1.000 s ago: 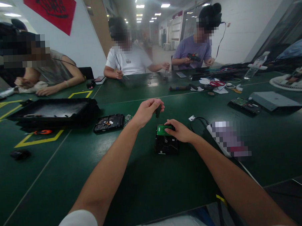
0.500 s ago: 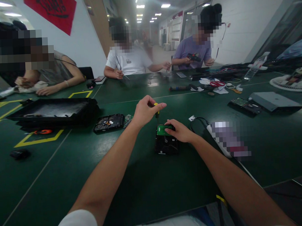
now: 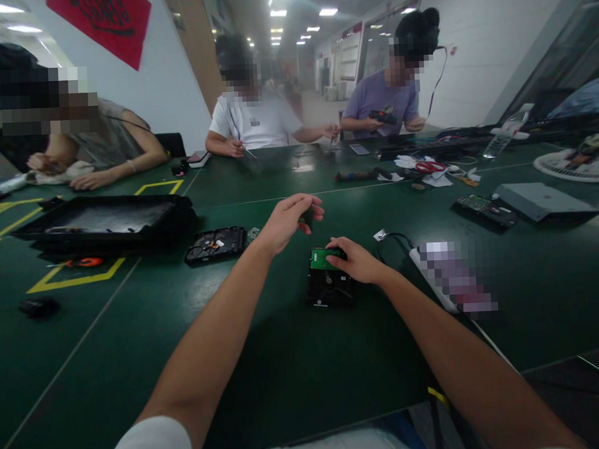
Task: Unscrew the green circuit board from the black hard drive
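Observation:
Just above the far edge of a black hard drive [image 3: 328,289], my left hand [image 3: 290,219] has its fingers curled around a small screwdriver [image 3: 307,216]. Only a dark bit of its handle shows between the fingers; its shaft is too faint to follow. The drive lies on the table with its green circuit board [image 3: 319,259] facing up at the far end. My right hand [image 3: 357,260] grips the drive's far right side, thumb on the board and fingers over the far edge.
Another opened hard drive [image 3: 216,245] lies left, near a stack of black trays [image 3: 105,220]. On the right are a white power strip [image 3: 436,281], a further drive [image 3: 485,211], a grey metal case [image 3: 544,200] and a water bottle [image 3: 508,132]. Several co-workers sit across the table.
My left hand has turned and its fingers have shifted round the screwdriver, so the yellow handle top no longer shows. My right hand and the hard drive have stayed put.

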